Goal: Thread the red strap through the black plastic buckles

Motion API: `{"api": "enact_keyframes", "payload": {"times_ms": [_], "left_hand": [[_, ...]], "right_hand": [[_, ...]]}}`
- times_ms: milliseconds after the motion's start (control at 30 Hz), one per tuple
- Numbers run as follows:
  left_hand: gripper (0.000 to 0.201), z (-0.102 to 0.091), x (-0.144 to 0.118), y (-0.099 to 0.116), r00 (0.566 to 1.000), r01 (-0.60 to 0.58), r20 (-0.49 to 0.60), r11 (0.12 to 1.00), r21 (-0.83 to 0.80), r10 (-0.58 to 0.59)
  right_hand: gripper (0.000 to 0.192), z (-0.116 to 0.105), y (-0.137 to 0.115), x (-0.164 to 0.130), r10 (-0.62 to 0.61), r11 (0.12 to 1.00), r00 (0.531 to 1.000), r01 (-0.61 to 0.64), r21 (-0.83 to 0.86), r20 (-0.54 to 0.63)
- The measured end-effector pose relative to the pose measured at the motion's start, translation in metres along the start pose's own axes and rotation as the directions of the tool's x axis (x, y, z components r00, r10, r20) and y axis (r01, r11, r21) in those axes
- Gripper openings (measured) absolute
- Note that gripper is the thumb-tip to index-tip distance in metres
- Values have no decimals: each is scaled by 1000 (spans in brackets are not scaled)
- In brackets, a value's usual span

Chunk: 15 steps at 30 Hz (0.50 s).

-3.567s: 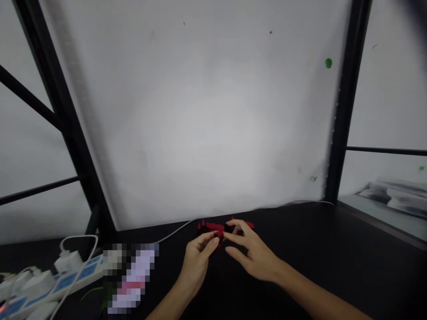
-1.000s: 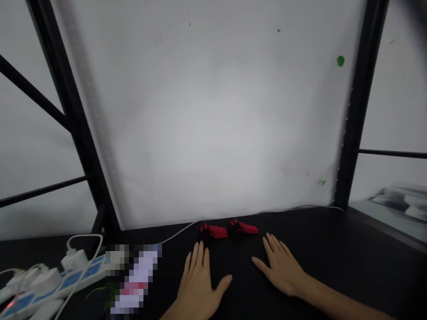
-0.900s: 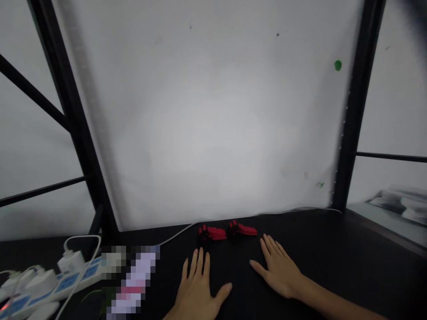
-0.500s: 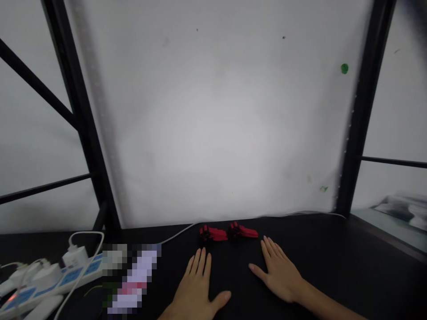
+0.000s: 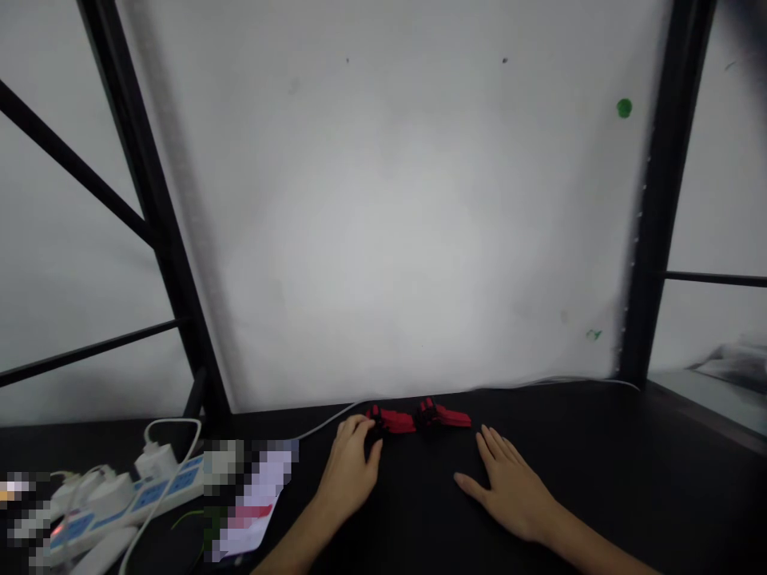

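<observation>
Two small red-and-black items lie side by side at the back of the black tabletop [image 5: 419, 495]; their kind is not clear. My left hand [image 5: 351, 463] is at the near left end of the left red-and-black item [image 5: 396, 422]. Its fingers are bent, and the thumb stands apart from them; whether they touch the item I cannot tell. The right red-and-black item [image 5: 444, 415] has no hand on it. My right hand [image 5: 509, 487] lies flat with fingers stretched out, to the right of and nearer than that item.
A white power strip [image 5: 149, 495] with chargers and cables is at the left. Beside it lies a flat, pale, partly blurred object [image 5: 257, 519]. A thin cable [image 5: 329, 421] runs along the white wall [image 5: 407, 239]. Black frame posts [image 5: 173, 263] stand at both sides.
My left hand has moved forward from lying flat to the left red-and-black item, bending its fingers. My right hand stays flat. The view has shifted slightly.
</observation>
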<state>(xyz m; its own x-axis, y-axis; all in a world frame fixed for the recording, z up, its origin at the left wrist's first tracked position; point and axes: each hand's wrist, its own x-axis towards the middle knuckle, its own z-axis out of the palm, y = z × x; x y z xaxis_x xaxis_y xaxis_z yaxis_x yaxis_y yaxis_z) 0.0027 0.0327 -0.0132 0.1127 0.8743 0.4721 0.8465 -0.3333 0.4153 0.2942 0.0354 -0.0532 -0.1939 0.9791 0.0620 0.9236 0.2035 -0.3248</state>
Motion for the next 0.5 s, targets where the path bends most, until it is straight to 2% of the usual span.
{"api": "enact_keyframes", "payload": {"times_ms": [133, 233, 400, 500], "left_hand": [[43, 5, 35, -10, 999, 42, -3, 999, -21, -42], [40, 10, 45, -17, 998, 69, 9, 996, -50, -68], [39, 2, 44, -16, 999, 35, -29, 990, -138, -40], [41, -16, 31, -1, 998, -61, -43, 973, -222, 52]], "right_hand": [[105, 0, 1, 0, -14, 1000, 1000, 15, 22, -8], [104, 2, 2, 0, -12, 999, 1000, 12, 45, -16], [97, 3, 7, 0, -24, 993, 998, 30, 113, -56], [72, -14, -1, -4, -73, 961, 973, 128, 247, -220]]}}
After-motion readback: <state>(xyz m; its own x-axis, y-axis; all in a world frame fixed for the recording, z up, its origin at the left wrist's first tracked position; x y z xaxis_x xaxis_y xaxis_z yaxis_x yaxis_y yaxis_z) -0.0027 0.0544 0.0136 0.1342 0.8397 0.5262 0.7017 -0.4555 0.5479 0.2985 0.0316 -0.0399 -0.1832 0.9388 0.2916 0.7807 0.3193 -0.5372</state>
